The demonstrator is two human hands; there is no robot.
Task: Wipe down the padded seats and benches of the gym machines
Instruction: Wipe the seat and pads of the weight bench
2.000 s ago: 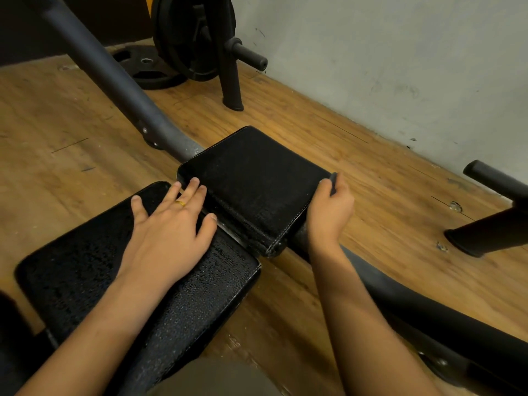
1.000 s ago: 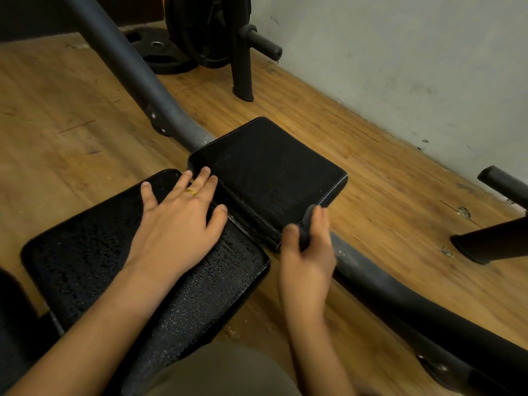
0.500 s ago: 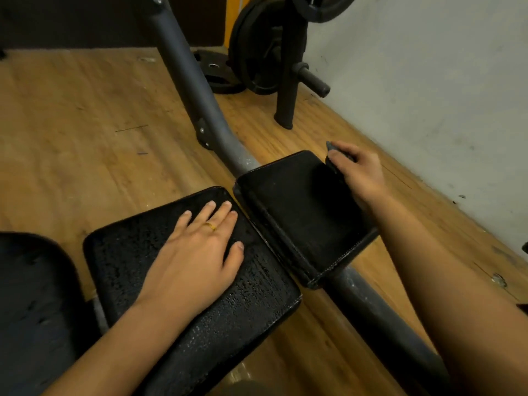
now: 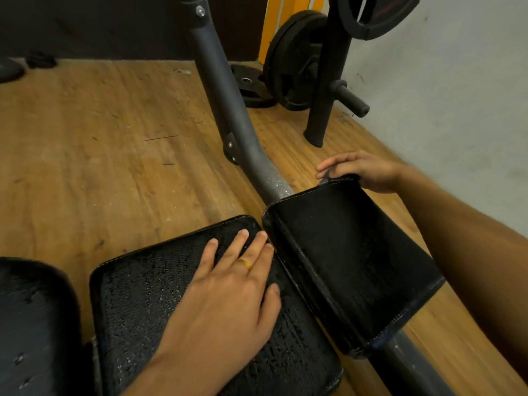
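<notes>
Black, pebbled vinyl covers the seat pad [image 4: 143,295] in the lower middle of the head view, and its surface glistens with fine droplets. The left hand [image 4: 228,298] lies flat on it, palm down, fingers straight and slightly spread, with a gold ring [image 4: 245,264] on one finger; the fingertips reach the pad's far edge. Just beside it on the right, tilted and mounted on a grey steel tube [image 4: 225,110], is a smaller black pad [image 4: 343,252] with pale stitching along its edges. The right hand [image 4: 368,171] is at that pad's far corner, fingers curled over the edge and pinching a dark cloth [image 4: 324,178] against it; only a scrap of the cloth shows. A third black pad [image 4: 34,324] fills the lower left corner. Everything stands on a worn wooden floor [image 4: 100,138]. Beyond, near the pale wall [image 4: 457,81], upright weight plates [image 4: 294,78] hang on a black rack post [image 4: 328,81], and another plate [image 4: 251,87] lies flat on the floor
</notes>
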